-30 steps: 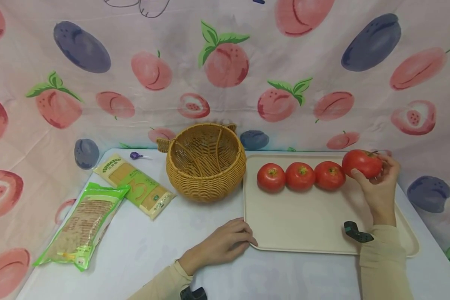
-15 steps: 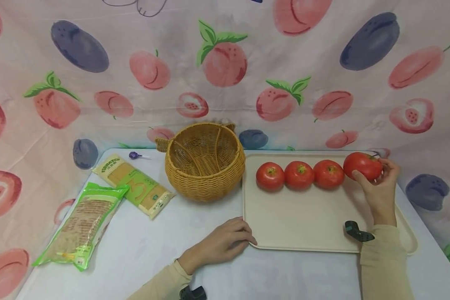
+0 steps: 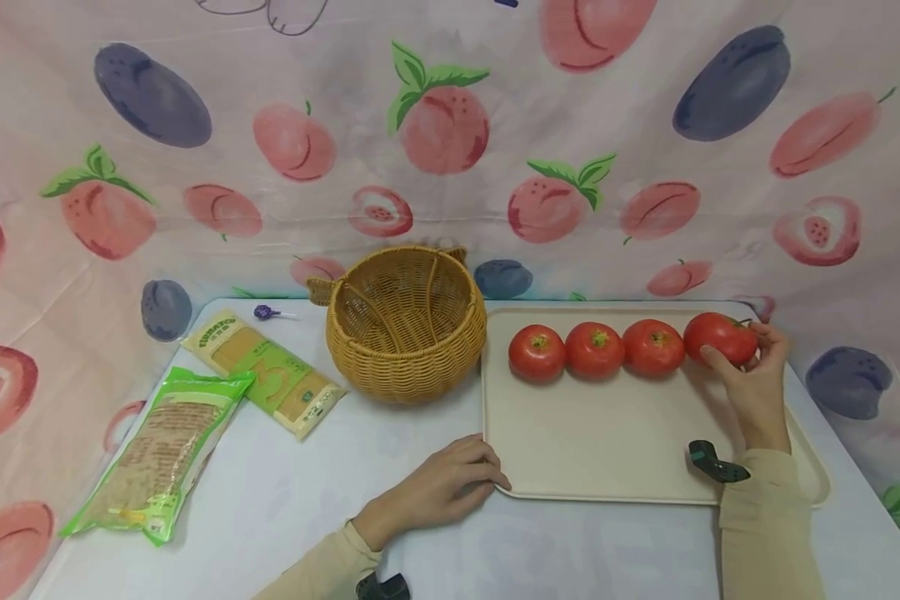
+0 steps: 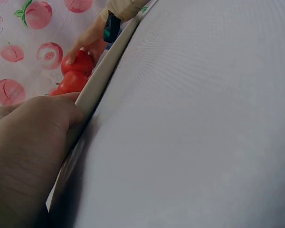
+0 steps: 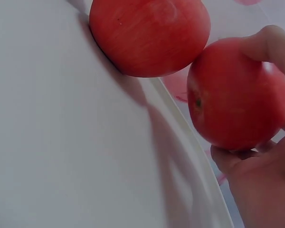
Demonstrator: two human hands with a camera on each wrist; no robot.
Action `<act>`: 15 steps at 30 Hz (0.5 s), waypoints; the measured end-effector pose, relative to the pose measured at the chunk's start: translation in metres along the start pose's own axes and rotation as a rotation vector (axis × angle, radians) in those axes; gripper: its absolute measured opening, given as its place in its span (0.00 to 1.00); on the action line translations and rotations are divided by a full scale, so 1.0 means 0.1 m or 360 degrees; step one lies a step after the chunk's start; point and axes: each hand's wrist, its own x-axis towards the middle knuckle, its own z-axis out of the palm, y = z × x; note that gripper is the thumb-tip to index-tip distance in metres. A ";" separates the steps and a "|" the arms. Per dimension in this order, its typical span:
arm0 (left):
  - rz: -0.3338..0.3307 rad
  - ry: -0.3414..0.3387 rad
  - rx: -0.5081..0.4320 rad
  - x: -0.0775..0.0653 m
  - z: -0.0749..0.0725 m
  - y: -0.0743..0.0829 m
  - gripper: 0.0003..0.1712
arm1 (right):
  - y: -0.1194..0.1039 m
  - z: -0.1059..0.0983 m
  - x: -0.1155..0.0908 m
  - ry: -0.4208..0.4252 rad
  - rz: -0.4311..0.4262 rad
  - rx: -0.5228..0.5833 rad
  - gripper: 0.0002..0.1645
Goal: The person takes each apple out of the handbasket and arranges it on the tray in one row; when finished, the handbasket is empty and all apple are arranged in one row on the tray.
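Note:
My right hand (image 3: pixel 757 375) holds a red tomato (image 3: pixel 708 337) at the right end of a row, thumb on the near side and fingers around its far right. In the right wrist view, this tomato (image 5: pixel 232 97) is tilted with its blossom end to the side, right against the neighbouring tomato (image 5: pixel 149 35). Three more tomatoes (image 3: pixel 595 350) sit stem-up side by side along the back of the beige tray (image 3: pixel 585 442). At the tray's front left corner, my left hand (image 3: pixel 442 483) grips the rim; the left wrist view shows its fingers (image 4: pixel 69 107) over the edge.
A wicker basket (image 3: pixel 408 367) stands just left of the tray. Farther left lie a pack of noodles (image 3: pixel 270 371), a green-edged bag (image 3: pixel 165 450) and a purple lollipop (image 3: pixel 265 312). A fruit-patterned cloth (image 3: pixel 442 192) hangs behind the white table (image 3: pixel 322 475).
My right hand has lowered the tomato slightly toward the tray, beside the row. The left hand stays on the tray corner. The whole head view has shifted a little.

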 end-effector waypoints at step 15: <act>0.0010 0.0012 -0.0013 0.00 0.00 0.00 0.11 | 0.04 -0.03 0.03 -0.0090 -0.0001 -0.0668 0.50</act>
